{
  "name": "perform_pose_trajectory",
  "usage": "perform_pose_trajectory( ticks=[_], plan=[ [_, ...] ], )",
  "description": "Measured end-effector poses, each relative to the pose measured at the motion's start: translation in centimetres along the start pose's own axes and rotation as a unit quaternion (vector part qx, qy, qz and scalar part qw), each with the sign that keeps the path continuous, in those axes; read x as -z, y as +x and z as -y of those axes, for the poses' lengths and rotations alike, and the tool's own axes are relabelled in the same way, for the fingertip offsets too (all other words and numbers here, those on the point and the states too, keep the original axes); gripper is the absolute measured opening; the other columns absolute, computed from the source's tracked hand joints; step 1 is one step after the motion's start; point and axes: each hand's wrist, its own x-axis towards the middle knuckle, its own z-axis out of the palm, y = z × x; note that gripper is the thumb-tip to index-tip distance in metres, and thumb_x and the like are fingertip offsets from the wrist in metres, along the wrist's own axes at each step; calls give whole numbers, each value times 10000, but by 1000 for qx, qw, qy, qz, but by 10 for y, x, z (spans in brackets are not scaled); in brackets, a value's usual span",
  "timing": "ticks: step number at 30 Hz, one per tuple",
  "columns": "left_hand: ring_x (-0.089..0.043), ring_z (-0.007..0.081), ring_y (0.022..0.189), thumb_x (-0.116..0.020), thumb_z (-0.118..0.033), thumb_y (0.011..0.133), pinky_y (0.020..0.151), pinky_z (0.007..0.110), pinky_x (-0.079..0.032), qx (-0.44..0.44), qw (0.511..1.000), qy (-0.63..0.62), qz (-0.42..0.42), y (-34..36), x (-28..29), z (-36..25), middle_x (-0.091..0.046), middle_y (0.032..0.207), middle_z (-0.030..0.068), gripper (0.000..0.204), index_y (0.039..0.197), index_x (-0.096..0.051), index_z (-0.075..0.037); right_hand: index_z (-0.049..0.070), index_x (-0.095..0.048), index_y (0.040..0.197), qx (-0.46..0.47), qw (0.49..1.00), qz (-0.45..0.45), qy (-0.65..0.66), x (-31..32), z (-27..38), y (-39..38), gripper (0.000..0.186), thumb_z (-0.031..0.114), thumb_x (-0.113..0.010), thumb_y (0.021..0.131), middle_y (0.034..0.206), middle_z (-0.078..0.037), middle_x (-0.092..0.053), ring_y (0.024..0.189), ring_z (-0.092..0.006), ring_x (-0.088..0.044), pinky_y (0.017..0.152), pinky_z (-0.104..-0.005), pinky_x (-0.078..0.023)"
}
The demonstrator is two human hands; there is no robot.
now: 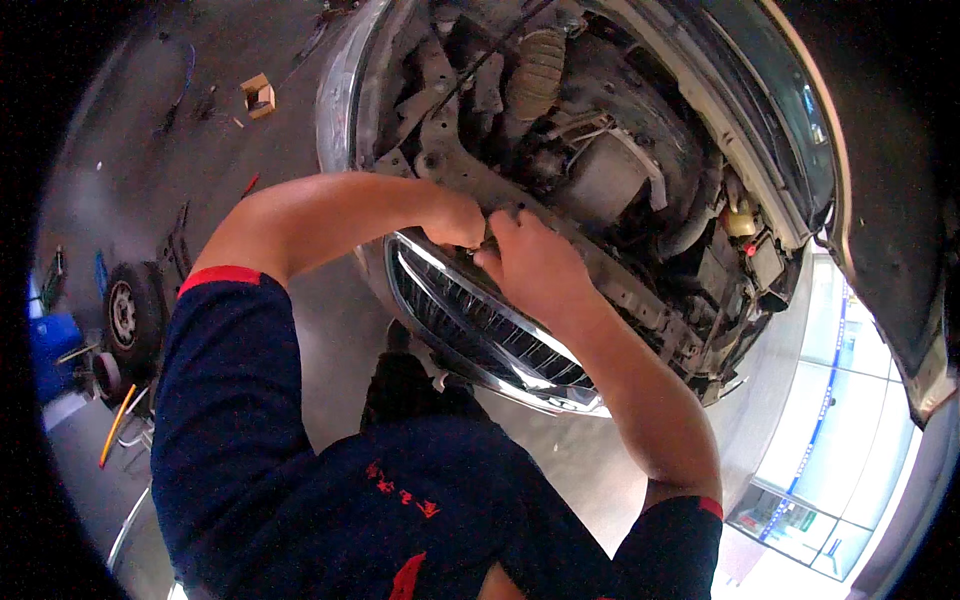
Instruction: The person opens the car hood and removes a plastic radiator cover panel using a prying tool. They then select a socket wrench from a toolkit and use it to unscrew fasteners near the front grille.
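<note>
Both my hands meet at the front of a car's engine bay, just above the grille (pixel 480 320). My left hand (pixel 458 218) is closed like a fist at the metal front crossmember (pixel 600 255). Beside it, my right hand (pixel 535 252) has its fingers bent inward, with the thumb and fingertips close to the left hand. Whatever lies between the fingers is hidden or too small to name. Behind the hands, the open engine bay shows a ribbed air hose (pixel 537 75) and a grey box-like part (pixel 605 178).
The raised hood (pixel 885 200) stands at the right. A yellowish reservoir (pixel 740 221) sits at the bay's right side. On the floor to the left are an open cardboard box (pixel 258 96), a wheel (pixel 124 312), a blue container (pixel 54 352) and an orange-yellow bar (pixel 117 428).
</note>
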Motion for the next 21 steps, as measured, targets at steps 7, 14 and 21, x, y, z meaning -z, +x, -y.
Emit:
perform_pose_trajectory(
  ticks=[7, 14, 21],
  plan=[
    [-669, 425, 957, -733, -219, 816, 835, 525, -532, 12, 1000, 2, 28, -15, 4, 3, -728, 994, 193, 271, 1010, -716, -30, 55, -610, 1031, 293, 951, -56, -76, -5, 4, 3, 225, 260, -661, 955, 1074, -188, -630, 949, -426, -669, 765, -512, -562],
    [-651, 427, 1015, -684, -285, 878, 868, 542, -505, 62, 994, -90, 28, -26, 83, -47, -703, 1043, 202, 365, 1147, -644, -40, 19, -644, 986, 31, 998, -8, -54, 39, -7, -15, 220, 235, -673, 951, 865, -204, -668, 862, -358, -699, 738, -455, -555],
    [-667, 393, 871, -617, -266, 950, 716, 527, -521, 148, 971, -93, -166, -37, 83, -141, -665, 871, 151, 223, 1002, -559, -57, 35, -677, 1165, -136, 943, -16, 304, 48, -107, -118, 262, 235, -656, 997, 827, -52, -681, 718, -111, -600, 640, -295, -494]
  ],
)
